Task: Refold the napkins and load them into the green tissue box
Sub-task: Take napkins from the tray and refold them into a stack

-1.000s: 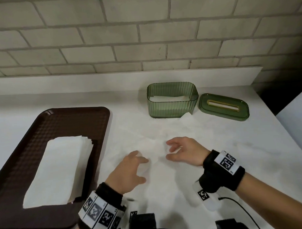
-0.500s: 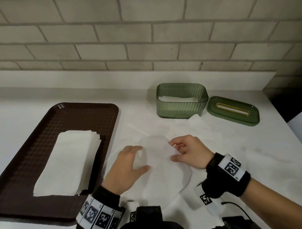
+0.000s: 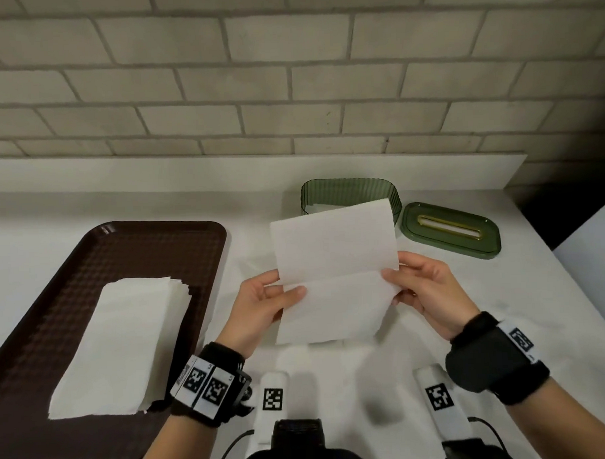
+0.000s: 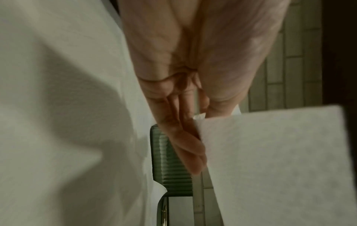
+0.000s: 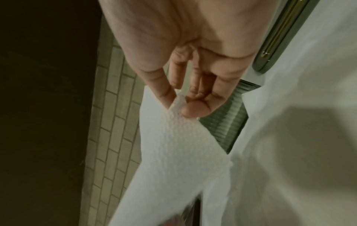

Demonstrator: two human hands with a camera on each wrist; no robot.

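White paper, a single napkin (image 3: pixel 335 266), is held up above the desk (image 3: pixel 554 309), the left hand (image 3: pixel 259 306) and right hand (image 3: pixel 430 290) each pinching a side edge between thumb and fingers (image 5: pixel 195 110). Behind it the green tissue box (image 3: pixel 347 191) stands open beside its lid (image 3: pixel 450 229), and a stack of napkins (image 3: pixel 123 345) lies on the brown tray (image 3: pixel 40 324).

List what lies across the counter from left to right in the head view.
Brown tray with the stack of napkins → left hand → held napkin → right hand → green lid. The green tissue box is left out: the napkin overlaps it.
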